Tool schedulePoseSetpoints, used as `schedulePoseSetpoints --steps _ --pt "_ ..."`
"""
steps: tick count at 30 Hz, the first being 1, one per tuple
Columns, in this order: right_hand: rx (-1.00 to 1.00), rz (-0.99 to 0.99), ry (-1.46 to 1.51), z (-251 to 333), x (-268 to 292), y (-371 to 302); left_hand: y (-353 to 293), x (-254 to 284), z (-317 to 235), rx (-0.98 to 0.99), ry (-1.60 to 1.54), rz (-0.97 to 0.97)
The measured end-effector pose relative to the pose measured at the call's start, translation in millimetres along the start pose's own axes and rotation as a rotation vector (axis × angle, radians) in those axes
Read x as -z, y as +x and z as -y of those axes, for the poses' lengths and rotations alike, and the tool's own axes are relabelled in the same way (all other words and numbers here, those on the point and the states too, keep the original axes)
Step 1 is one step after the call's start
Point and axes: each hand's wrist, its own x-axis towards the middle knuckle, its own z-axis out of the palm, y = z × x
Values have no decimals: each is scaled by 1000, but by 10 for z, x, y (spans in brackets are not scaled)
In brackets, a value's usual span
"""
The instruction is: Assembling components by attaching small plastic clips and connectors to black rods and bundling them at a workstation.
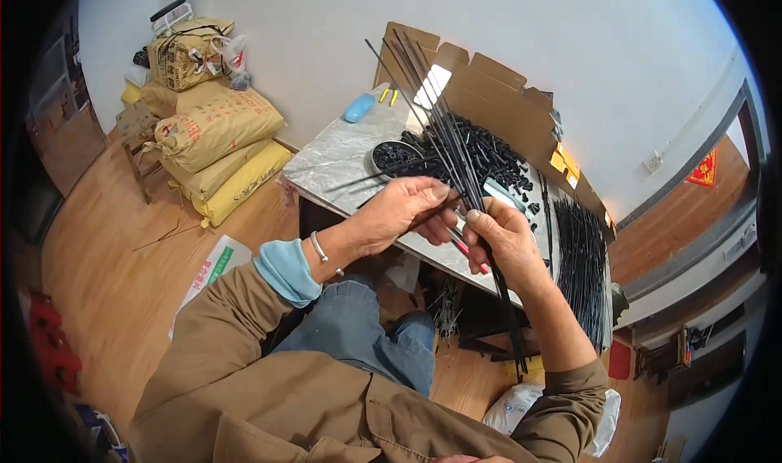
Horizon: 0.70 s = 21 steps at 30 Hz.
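Observation:
My right hand is closed around a bundle of long, thin black rods, which slants from the upper left down past my wrist. The rods fan apart at their upper ends and gather at the grip. Just left of the bundle, my left hand is pinched, thumb against fingers, its fingertips close to the rods. What sits in that pinch is too small to make out. Behind the rods, a heap of short black tubular pieces covers part of the table. A round container of small dark parts stands beside the heap.
Cut cardboard stands along the table's back. Many black rods lie on its right side. Yellow-handled pliers and a light blue case lie at the far left corner. Stacked sacks stand left of the table.

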Motion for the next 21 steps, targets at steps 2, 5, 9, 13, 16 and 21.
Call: schedulePoseSetpoints --steps 2,5,9,13,16,21 --pt "16 -15 -39 52 -40 -14 -75 -91 112 -26 136 -70" --pt "0 7 -30 36 -71 -51 -175 87 147 -226 442 -174" --pt "-72 -40 -87 50 -185 -203 -293 313 -4 -866 1321 -601" --pt "-72 -125 -77 -81 -180 -195 -596 -102 211 -676 1051 -501" --pt "-115 -62 -14 -244 -479 -187 -570 -129 450 47 -24 -46" --pt "-94 92 167 -692 -531 -174 -147 -209 155 -61 -340 -359"
